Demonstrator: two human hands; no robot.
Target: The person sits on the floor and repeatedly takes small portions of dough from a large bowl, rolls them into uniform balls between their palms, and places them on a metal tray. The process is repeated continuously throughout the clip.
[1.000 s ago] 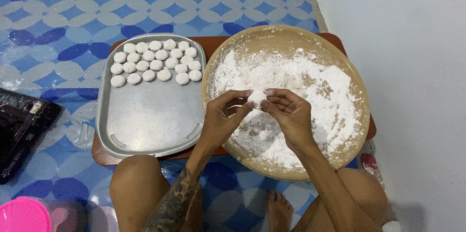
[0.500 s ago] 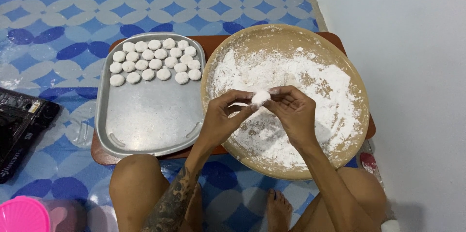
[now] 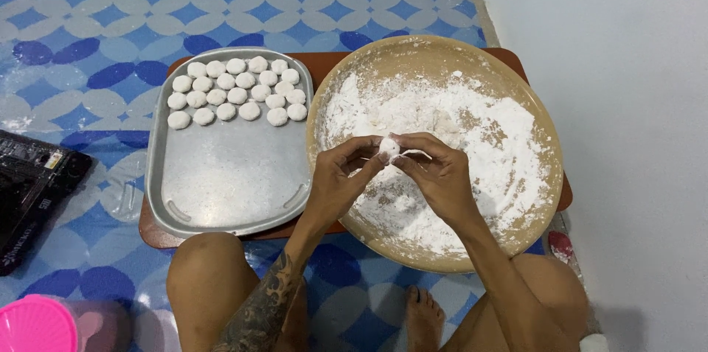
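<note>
My left hand (image 3: 341,177) and my right hand (image 3: 436,173) meet over a wide tan round tray (image 3: 542,127) covered in white flour. Between the fingertips of both hands is a small white dough ball (image 3: 388,147). To the left lies a metal rectangular tray (image 3: 228,175). Several white dough balls (image 3: 237,92) sit in rows along its far end. Its near half is bare and dusted with flour.
Both trays rest on a low brown board (image 3: 328,62) on a blue and white patterned mat. A black flat object (image 3: 29,190) lies at the left. A pink round lid (image 3: 37,325) is at the bottom left. A white wall runs along the right.
The dough piece between my fingertips has become rounder and sits higher between both hands. My hands stay over the same spot of the flour tray.
</note>
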